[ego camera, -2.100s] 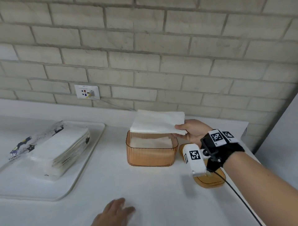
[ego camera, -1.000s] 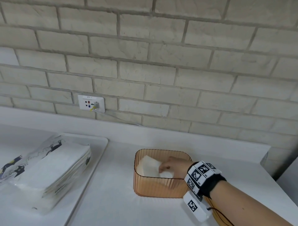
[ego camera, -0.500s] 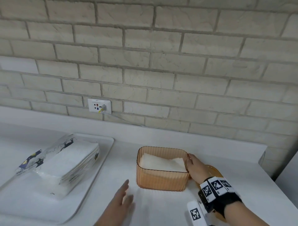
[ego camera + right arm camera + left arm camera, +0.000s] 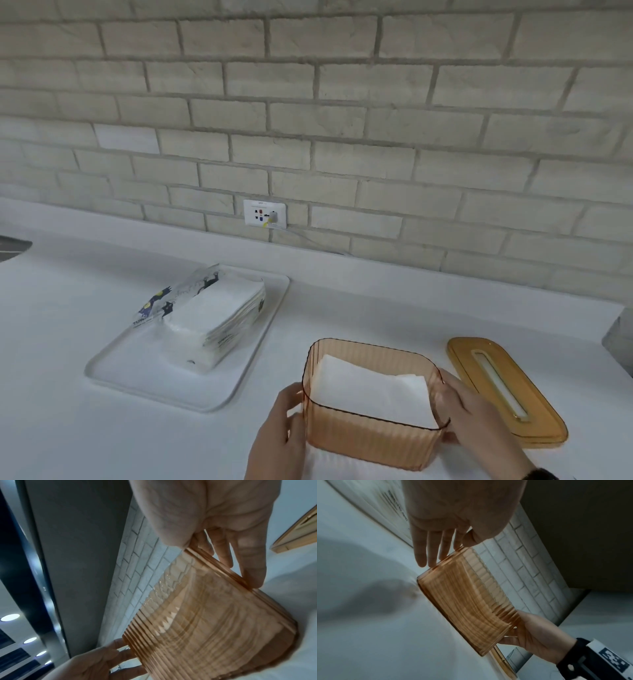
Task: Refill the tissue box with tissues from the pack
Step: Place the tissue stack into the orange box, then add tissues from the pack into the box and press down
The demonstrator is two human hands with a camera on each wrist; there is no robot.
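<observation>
Wall (image 4: pixel 342 102): pale brick is seen behind the desk; an outlet (image 4: pixel 264 213) with a plug in it is set low in it.
Desk (image 4: pixel 68 428): white surface, on which everything else is carried.
Tray (image 4: pixel 239 383): white, placed left of centre on the desk.
Tissue pack (image 4: pixel 205 315): opened plastic wrap with a white stack inside, laid on the tray, well apart from the box.
Tissue box (image 4: pixel 370 442): amber ribbed translucent body, stood upright on the desk near the front edge, lid off, held between both hands.
Tissues (image 4: pixel 373 390): white folded stack is seen inside the box, below the rim.
Lid (image 4: pixel 507 387): amber with a long slot, laid flat on the desk just right of the box.
Left hand (image 4: pixel 277 442): pressed against the left end wall; fingers (image 4: pixel 429 547) are kept straight along the wall, thumb near the rim, nothing wrapped.
Right hand (image 4: pixel 476 425): set against the right end wall; fingers (image 4: pixel 254 561) are extended along it, thumb at the rim, box clasped between thumb and fingers.
</observation>
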